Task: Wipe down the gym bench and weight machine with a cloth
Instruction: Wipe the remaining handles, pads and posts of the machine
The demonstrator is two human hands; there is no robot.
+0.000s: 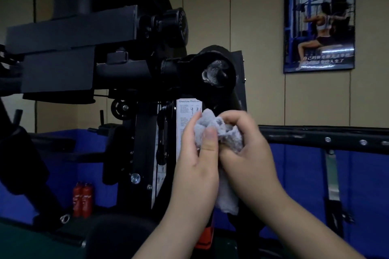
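Bunching a pale grey cloth (219, 130) between them, the left hand (197, 153) and right hand (248, 149) both grip its fuzzy, crumpled folds. At ten o'clock stands the black metal weight machine (84, 48), a white instruction sticker (185, 111) behind the cloth.

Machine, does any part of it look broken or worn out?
Yes. The black roller pad on the machine, above the hands, has a torn end: pale patches show through the black cover, as if it is worn.
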